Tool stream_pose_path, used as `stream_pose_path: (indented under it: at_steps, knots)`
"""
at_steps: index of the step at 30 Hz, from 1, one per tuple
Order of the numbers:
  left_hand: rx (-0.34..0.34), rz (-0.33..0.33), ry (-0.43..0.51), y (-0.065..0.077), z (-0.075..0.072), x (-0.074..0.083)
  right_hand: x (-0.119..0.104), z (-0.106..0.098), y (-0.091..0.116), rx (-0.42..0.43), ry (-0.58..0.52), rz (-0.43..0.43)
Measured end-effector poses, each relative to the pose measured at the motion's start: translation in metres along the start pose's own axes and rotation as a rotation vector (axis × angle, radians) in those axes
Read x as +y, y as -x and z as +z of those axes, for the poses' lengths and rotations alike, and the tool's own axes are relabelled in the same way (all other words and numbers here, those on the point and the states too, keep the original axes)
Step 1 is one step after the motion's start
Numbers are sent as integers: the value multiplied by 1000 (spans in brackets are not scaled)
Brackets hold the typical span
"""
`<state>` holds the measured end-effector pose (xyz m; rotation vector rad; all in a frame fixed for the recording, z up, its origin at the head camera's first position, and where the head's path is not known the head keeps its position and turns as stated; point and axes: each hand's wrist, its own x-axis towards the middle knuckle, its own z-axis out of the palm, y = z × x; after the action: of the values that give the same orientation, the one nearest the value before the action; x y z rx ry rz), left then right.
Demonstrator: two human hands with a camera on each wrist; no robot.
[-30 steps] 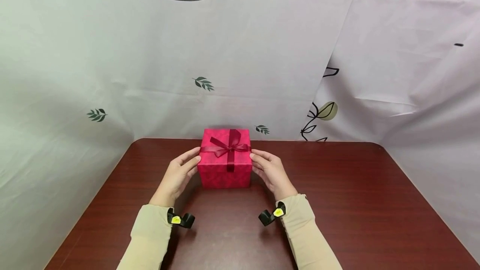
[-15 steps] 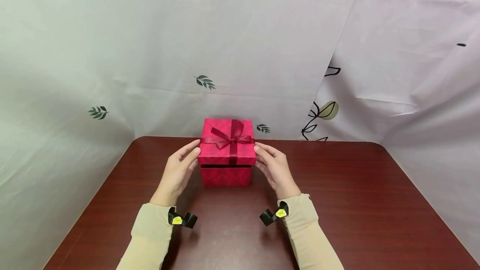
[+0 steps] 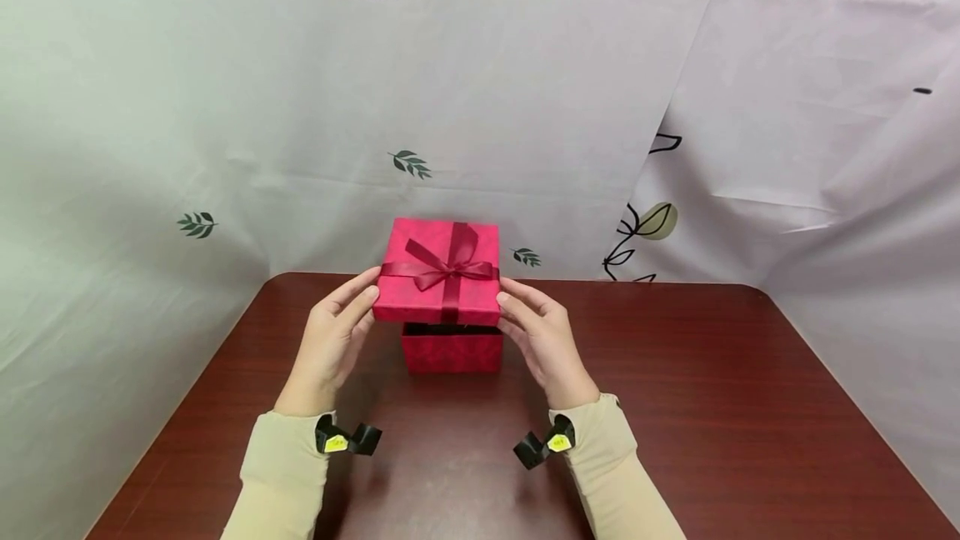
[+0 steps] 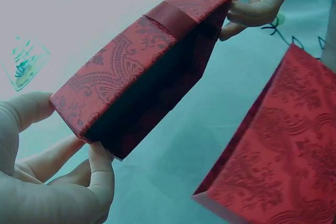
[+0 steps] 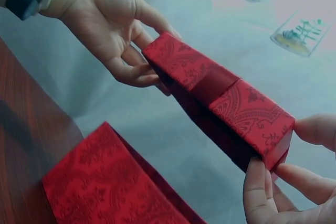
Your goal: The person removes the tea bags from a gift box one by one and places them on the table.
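Observation:
A red gift box lid (image 3: 420,298) with a dark red ribbon bow (image 3: 448,272) hangs above the box base (image 3: 452,354). My left hand (image 3: 328,340) grips the lid's left side, thumb at the front corner. On the opposite side my right hand (image 3: 542,336) pinches its right edge. The left wrist view shows the lid (image 4: 121,66) tilted, its dark hollow underside facing the base (image 4: 278,150). Both parts carry an embossed floral pattern, and a gap separates them in the right wrist view, where the base (image 5: 110,177) stands lower. The base's inside is mostly hidden.
The box base stands on a brown wooden table (image 3: 675,407) near its back edge. Behind it hangs a pale cloth (image 3: 525,107) printed with leaves and plant jars. Black straps with cameras (image 3: 348,438) sit on both wrists.
Both hands have raised the lid off the base, which stays on the table. In the last half second the lid and hands have shifted left and a little higher.

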<state>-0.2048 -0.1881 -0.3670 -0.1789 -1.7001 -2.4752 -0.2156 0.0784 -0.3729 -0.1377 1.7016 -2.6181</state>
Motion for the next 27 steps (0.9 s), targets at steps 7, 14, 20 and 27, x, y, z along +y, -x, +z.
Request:
stream_pose_path:
  at_steps: [7, 14, 20, 27]
  knots:
    - [20, 16, 40, 1, -14, 11, 6, 15, 6, -61, -16, 6]
    - [54, 8, 86, -2, -33, 18, 21, 37, 6, -99, -28, 1]
    - [46, 9, 137, -4, -53, 16, 35, 54, 4, -103, 24, -7]
    - [89, 3, 144, -5, -71, 12, 49, 71, 1, -100, 91, 2]
